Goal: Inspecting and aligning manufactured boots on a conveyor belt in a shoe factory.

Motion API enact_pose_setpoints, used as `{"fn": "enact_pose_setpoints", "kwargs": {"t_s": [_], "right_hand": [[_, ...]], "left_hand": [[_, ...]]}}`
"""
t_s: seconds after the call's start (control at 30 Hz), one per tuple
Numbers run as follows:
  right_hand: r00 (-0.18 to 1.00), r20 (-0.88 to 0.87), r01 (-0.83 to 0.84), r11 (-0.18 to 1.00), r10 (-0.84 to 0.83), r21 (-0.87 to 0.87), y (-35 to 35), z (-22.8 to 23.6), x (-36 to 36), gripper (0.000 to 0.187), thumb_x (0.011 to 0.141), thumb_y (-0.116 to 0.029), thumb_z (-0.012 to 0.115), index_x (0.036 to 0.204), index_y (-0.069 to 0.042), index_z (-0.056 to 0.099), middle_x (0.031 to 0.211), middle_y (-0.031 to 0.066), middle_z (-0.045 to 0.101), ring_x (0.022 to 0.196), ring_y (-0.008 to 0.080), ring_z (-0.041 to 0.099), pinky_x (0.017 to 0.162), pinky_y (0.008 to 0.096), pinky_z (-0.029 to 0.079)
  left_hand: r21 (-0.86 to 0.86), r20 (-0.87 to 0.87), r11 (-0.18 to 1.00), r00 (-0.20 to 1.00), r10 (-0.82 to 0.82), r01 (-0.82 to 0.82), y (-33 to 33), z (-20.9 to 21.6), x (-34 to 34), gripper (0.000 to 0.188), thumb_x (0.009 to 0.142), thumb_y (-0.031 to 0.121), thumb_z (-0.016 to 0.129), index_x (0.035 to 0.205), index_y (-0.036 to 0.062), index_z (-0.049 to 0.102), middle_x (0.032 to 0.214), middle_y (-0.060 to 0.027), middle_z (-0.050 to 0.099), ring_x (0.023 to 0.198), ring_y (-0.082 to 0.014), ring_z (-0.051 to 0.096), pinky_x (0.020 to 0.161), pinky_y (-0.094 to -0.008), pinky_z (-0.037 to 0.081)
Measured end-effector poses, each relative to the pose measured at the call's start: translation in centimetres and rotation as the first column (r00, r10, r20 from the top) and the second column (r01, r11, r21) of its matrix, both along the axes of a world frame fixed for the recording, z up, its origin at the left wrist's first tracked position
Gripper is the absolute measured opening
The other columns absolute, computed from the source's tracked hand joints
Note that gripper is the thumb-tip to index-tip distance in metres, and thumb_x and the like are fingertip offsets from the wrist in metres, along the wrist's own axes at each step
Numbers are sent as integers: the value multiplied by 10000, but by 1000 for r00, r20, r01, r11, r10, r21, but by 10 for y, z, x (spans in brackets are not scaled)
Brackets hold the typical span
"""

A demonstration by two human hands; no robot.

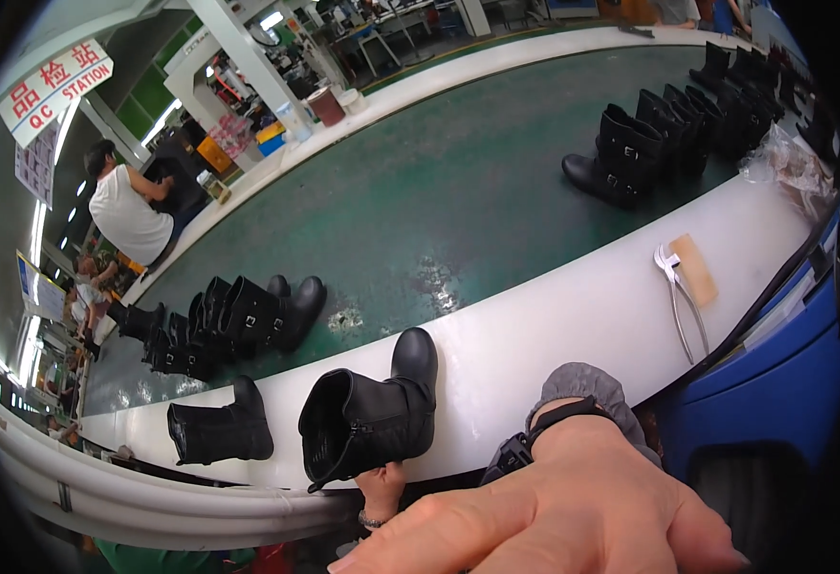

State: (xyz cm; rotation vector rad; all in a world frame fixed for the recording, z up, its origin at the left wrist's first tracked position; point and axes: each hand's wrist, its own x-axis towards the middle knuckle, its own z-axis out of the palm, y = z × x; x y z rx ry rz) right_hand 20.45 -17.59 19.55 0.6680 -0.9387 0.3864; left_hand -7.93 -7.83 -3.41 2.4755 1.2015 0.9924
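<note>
A black ankle-high boot [374, 421] with a side zipper lies on the white ledge, its shaft opening facing left and its toe pointing away. My left hand [381, 490], a bracelet at its wrist, grips the boot's shaft from the near side; part of its fingers is hidden behind the leather. Large and close at the lower right, my right hand [554, 517] holds nothing visible. Its fingers are apart and partly cut off by the lower edge; a dark watch band and a grey cuff circle the wrist. Left of the held boot lies another black boot [221, 429].
Pliers [673, 287] and a tan pad [695, 270] lie on the ledge [554, 306] at right. Buckled black boots stand in groups on the green conveyor [391, 163], left [267, 311] and right [621, 153]. A blue bin [754, 383] adjoins the ledge. A person [128, 210] sits across.
</note>
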Motion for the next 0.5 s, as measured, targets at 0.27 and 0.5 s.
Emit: {"fn": "enact_pose_setpoints", "kwargs": {"t_s": [0.27, 0.5], "right_hand": [[958, -26, 282, 954, -286, -97, 0, 10, 22, 706, 947, -594, 433, 979, 75, 657, 1123, 402, 509, 960, 419, 581, 719, 455, 523], [523, 810, 131, 965, -264, 229, -39, 48, 95, 391, 931, -323, 556, 672, -34, 608, 642, 80, 519, 528, 214, 517, 457, 275, 377]], "left_hand": [[147, 106, 988, 992, -67, 51, 25, 4, 58, 193, 849, 180, 617, 800, 2, 671, 621, -173, 589, 525, -305, 573, 523, -374, 433], [223, 195, 970, 971, -137, 92, 24, 11, 103, 213, 854, 201, 617, 790, 5, 670, 613, -191, 580, 511, -337, 569, 511, -393, 429]]}}
